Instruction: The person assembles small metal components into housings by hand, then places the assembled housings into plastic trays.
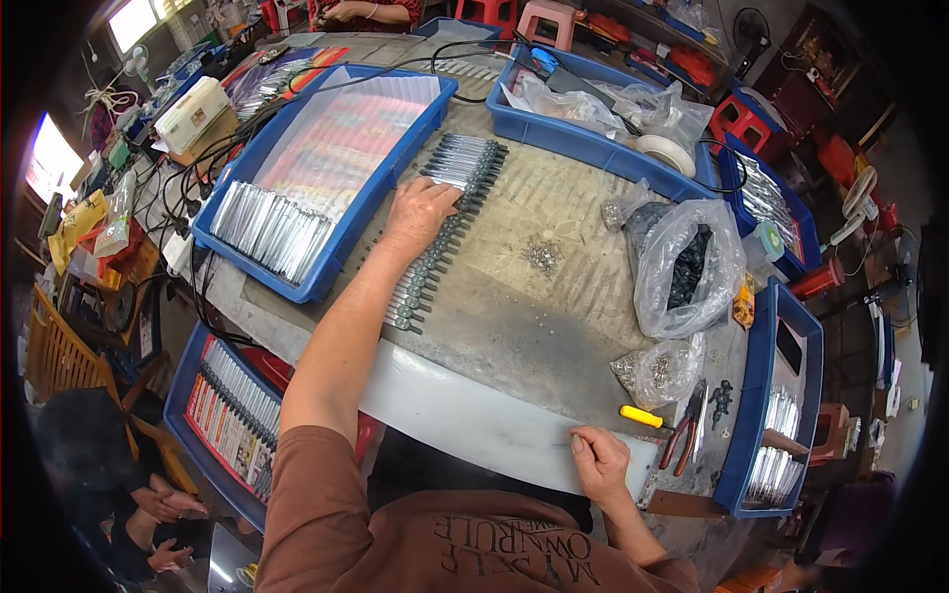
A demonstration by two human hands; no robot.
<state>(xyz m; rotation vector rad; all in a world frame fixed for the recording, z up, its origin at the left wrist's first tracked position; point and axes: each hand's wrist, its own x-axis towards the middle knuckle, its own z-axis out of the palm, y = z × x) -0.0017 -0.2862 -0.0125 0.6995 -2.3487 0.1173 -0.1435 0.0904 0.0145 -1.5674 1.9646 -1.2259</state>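
Head view: the left hand (423, 212), fingers bent, lay over a row of dark-ended metal rods (465, 158), its hold unclear; the right hand (600, 462), curled closed, looked empty. Those rods seemed fitted; a plastic bag (720, 282) beyond the right hand held dark pieces (689, 267).

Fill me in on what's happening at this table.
A person's left hand rests on a long row of metal rods with dark ends laid across the table. The right hand is curled at the front edge, near a yellow handle and pliers. More silver rods lie in a blue tray left of the row.
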